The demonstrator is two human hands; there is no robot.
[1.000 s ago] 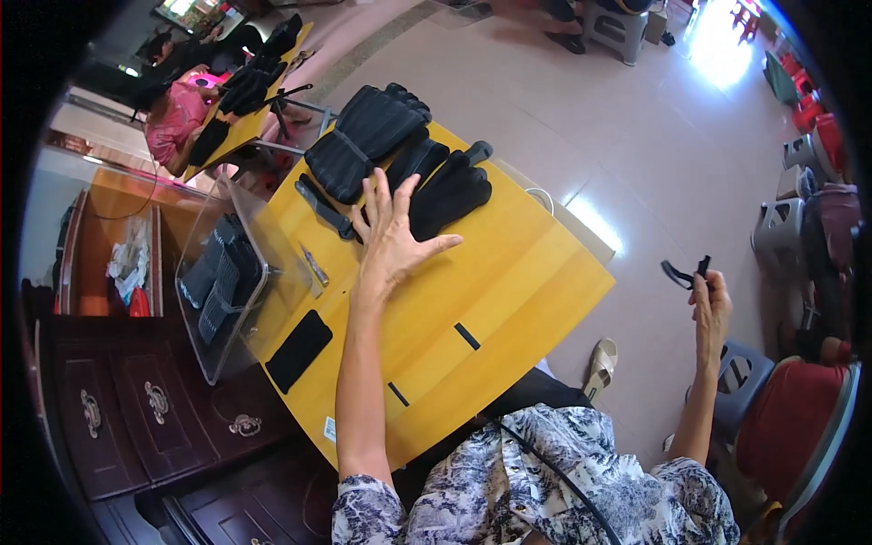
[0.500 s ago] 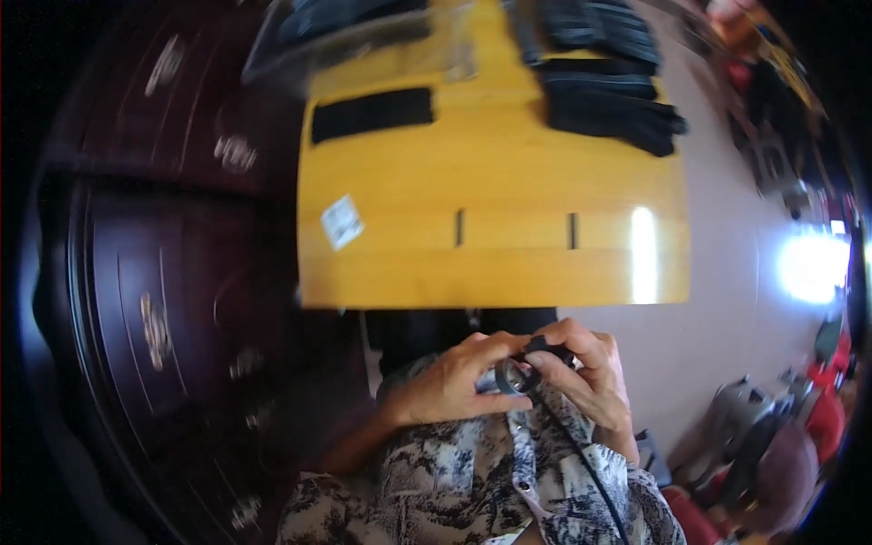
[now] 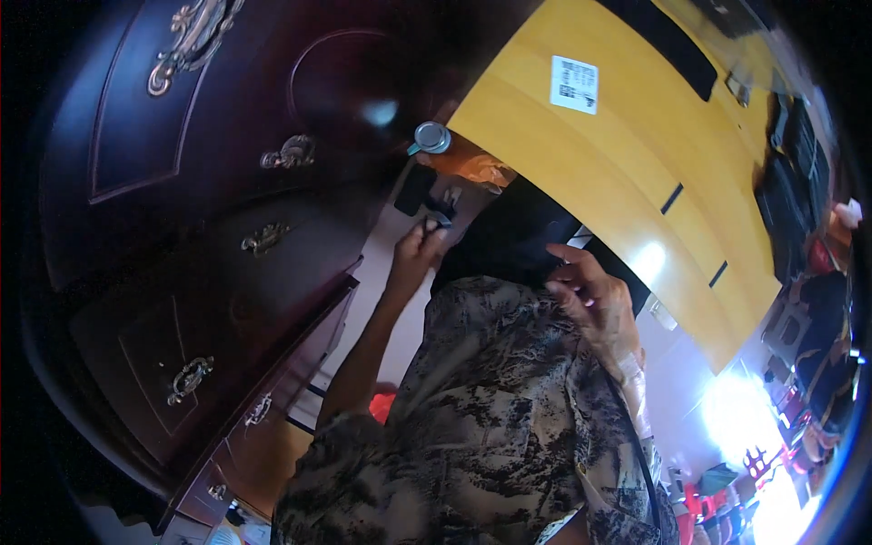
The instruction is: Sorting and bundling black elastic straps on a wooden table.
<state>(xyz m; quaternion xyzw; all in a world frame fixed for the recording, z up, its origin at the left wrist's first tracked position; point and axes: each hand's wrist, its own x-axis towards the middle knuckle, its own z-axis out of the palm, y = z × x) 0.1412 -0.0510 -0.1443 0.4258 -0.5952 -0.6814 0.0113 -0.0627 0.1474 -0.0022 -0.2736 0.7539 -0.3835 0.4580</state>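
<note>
My left hand reaches down to the left, beside the table's corner. Its fingers are closed around a small dark object with a grey edge, whose kind I cannot make out. Just beyond it is a black flat rounded thing; whether the two are joined is unclear. My right hand hovers in front of my body near the table's edge, its fingers curved and apart, with nothing visible in them. A black cable runs down over my shirt below the right forearm.
The yellow table carries a white printed label, a black cloth strip and dark gloves. A silver-lidded container stands by its left corner. Dark wooden cabinets with ornate handles fill the left side.
The view has swung left. My hands, together on a small black piece and a grey round thing before, are now apart; the left has moved out leftward and the right has let go.
</note>
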